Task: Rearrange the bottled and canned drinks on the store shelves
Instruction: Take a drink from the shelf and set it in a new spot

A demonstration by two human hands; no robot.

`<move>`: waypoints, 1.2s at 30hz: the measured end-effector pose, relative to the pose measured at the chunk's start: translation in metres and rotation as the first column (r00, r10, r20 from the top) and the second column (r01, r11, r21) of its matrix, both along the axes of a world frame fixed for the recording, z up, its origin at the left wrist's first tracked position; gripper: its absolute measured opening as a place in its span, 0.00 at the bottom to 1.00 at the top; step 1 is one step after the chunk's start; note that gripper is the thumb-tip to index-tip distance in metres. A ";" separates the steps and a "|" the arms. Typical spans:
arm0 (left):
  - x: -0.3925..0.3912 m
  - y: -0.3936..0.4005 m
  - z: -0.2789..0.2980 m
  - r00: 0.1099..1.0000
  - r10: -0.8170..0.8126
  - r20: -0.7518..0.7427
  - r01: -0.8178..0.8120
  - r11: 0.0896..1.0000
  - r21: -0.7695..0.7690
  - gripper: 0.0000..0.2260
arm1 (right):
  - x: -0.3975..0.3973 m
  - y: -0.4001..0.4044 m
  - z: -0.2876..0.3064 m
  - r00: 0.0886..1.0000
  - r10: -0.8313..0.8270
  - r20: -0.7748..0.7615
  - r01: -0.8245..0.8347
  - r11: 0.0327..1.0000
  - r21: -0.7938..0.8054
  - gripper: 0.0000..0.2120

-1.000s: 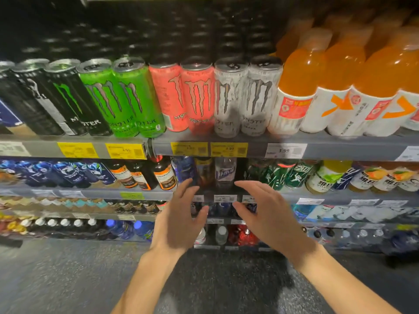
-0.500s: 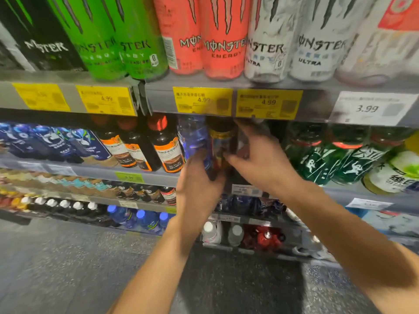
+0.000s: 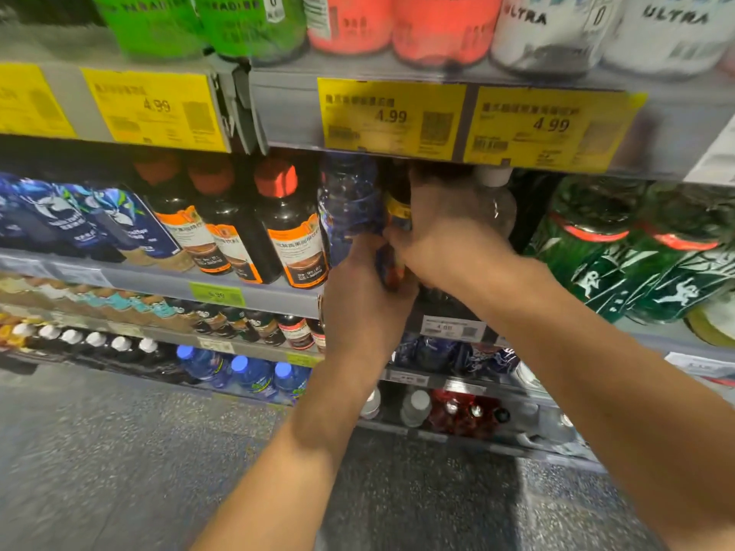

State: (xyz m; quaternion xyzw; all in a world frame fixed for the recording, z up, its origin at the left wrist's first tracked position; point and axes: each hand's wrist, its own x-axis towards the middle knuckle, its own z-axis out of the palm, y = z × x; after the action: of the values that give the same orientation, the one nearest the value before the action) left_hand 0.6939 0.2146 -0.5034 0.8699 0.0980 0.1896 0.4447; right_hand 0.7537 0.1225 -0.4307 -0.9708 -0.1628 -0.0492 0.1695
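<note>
On the second shelf [image 3: 254, 290] stands a clear blue plastic bottle [image 3: 348, 200], with a dark bottle bearing a yellow band [image 3: 397, 204] beside it. My left hand [image 3: 364, 304] grips the lower part of the blue bottle from below. My right hand [image 3: 441, 236] wraps round the dark yellow-banded bottle, hiding most of it. A clear bottle with a white cap [image 3: 497, 196] stands just behind my right hand. The two hands touch each other at the fingers.
Dark bottles with orange caps [image 3: 286, 228] stand left of the blue bottle, dark blue bottles [image 3: 59, 220] further left, green bottles [image 3: 604, 248] to the right. Monster cans [image 3: 437, 25] fill the shelf above, behind yellow price tags [image 3: 391, 117]. Lower shelves hold several small bottles; grey floor below.
The view has moved closer and lower to the second shelf. Both hands reached in from open air and now hold the two bottles in the middle of that shelf.
</note>
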 end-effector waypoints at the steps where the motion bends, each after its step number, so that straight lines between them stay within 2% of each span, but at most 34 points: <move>1: 0.000 0.000 -0.001 1.000 0.002 -0.002 -0.002 1.000 -0.021 0.16 | 0.000 0.000 -0.002 1.000 0.001 0.016 -0.001 1.000 -0.002 0.23; 4: 0.000 0.001 -0.001 1.000 0.020 0.013 -0.019 0.998 -0.066 0.14 | -0.005 -0.006 -0.006 0.996 0.015 0.088 -0.018 0.999 0.036 0.23; 6: -0.001 0.000 0.000 0.999 0.015 0.035 -0.012 0.996 -0.084 0.14 | -0.012 -0.011 -0.008 0.992 0.018 0.128 -0.038 0.987 0.158 0.22; 9: -0.005 0.000 0.004 0.999 -0.011 0.032 0.012 0.999 -0.043 0.17 | -0.023 -0.016 -0.012 0.997 0.001 0.083 -0.030 0.940 0.340 0.23; 13: -0.016 0.001 0.015 0.999 -0.038 0.001 0.038 0.999 -0.018 0.18 | -0.040 -0.022 -0.011 1.000 -0.019 0.022 0.008 0.900 0.436 0.20; 17: -0.028 0.004 0.030 0.993 -0.121 -0.009 0.119 0.989 -0.088 0.21 | -0.060 -0.030 0.001 0.994 -0.086 0.068 0.038 0.850 0.525 0.28; 21: -0.041 0.004 0.056 0.968 -0.253 -0.010 0.251 0.964 -0.090 0.25 | -0.083 -0.043 0.029 0.991 -0.068 0.117 -0.010 0.828 0.560 0.31; 24: -0.058 -0.001 0.083 0.935 -0.356 -0.004 0.353 0.929 -0.108 0.27 | -0.103 -0.053 0.055 0.991 -0.092 0.100 0.019 0.824 0.566 0.32; 27: -0.075 -0.009 0.115 0.937 -0.349 -0.024 0.343 0.929 -0.137 0.27 | -0.124 -0.060 0.087 0.991 -0.124 0.050 0.074 0.822 0.565 0.33; 31: -0.094 -0.014 0.163 0.936 -0.352 0.023 0.350 0.917 -0.193 0.27 | -0.147 -0.072 0.138 0.992 -0.119 0.034 0.080 0.828 0.555 0.36; 36: -0.105 -0.020 0.239 0.912 -0.406 0.053 0.402 0.864 -0.304 0.28 | -0.161 -0.084 0.204 0.995 -0.102 0.010 0.070 0.747 0.662 0.42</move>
State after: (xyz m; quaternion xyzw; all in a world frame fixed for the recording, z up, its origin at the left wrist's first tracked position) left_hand 0.5889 0.1947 -0.2642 0.7919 -0.0552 0.0691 0.6042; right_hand 0.5924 0.0383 -0.2268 -0.8534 -0.0938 -0.1335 0.4950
